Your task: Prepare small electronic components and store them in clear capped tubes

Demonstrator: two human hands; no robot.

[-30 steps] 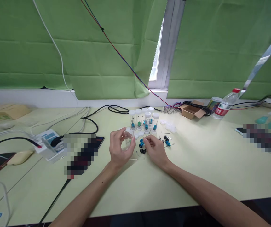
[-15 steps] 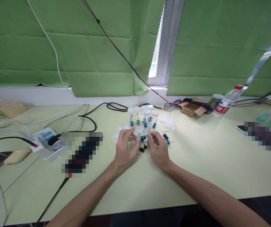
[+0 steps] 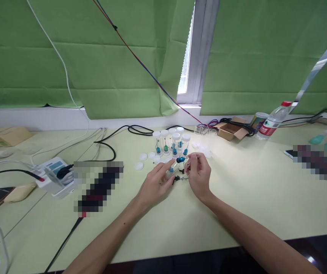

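Observation:
My right hand [image 3: 198,169] pinches the thin stem of a small blue part [image 3: 181,160], whose blue body points left toward the other hand. My left hand [image 3: 157,179] has its fingers curved around a small clear vial [image 3: 170,172] that seems tilted; the fingers partly hide it. Between and below the hands lie small black pieces [image 3: 176,178] on the table. Just beyond stand several clear vials [image 3: 166,142] with white caps, holding blue or green parts with thin stems.
Loose white caps [image 3: 143,156] lie left of the vials, and more sit at their right. Behind are a black cable [image 3: 139,131] and an open cardboard box [image 3: 232,131]. A water bottle [image 3: 273,121] stands back right. A power strip [image 3: 55,171] is at left.
A blue part now shows in my right hand, which has shifted slightly right. My left hand has lowered, its fingers now around a vial.

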